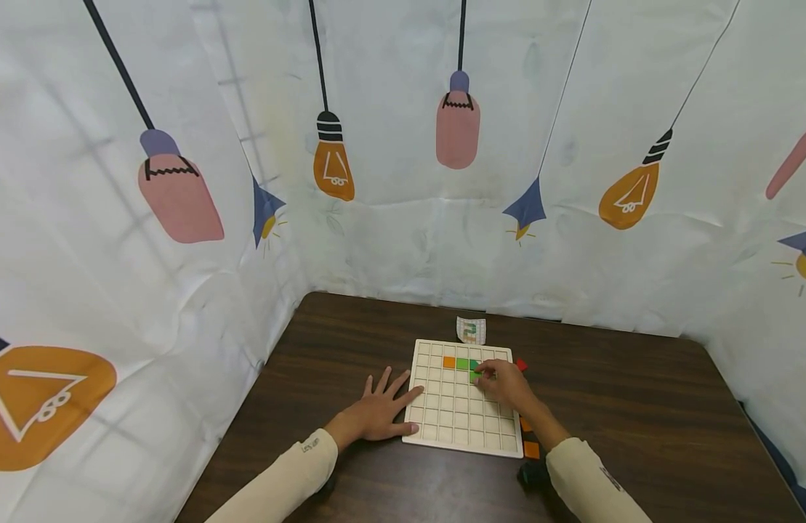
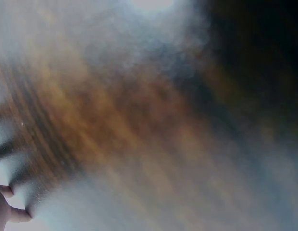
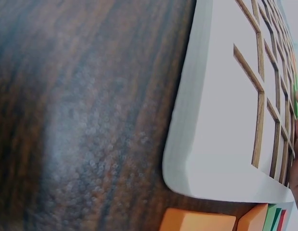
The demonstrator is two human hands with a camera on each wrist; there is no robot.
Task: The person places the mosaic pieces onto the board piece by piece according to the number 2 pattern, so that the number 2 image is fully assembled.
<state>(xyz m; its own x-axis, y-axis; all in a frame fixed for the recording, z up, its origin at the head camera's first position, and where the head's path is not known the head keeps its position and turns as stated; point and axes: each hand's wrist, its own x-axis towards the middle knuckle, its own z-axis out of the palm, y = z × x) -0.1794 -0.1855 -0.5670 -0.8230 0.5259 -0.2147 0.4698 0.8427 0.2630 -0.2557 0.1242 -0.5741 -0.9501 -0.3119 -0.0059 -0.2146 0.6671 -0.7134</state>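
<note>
A cream board point(image 1: 468, 418) with a grid of square cells lies on the dark wooden table. In its upper rows sit an orange tile point(image 1: 449, 362), a light green tile point(image 1: 462, 363) and a darker green tile point(image 1: 474, 365). Just below the darker one, my right hand point(image 1: 504, 381) pinches a green tile point(image 1: 474, 378) at a cell, its fingertips partly hiding it. My left hand point(image 1: 375, 414) is spread flat at the board's left edge, index finger and thumb touching the rim. The left wrist view is mostly blur, with some fingers point(image 2: 9, 211) at lower left.
A small card printed with a coloured grid point(image 1: 471, 330) lies behind the board. Along the board's right side are a red tile point(image 1: 522, 365) and orange tiles point(image 1: 531, 450); the right wrist view also shows green ones point(image 3: 269, 219) there. A white patterned sheet point(image 1: 403, 240) hangs behind the table.
</note>
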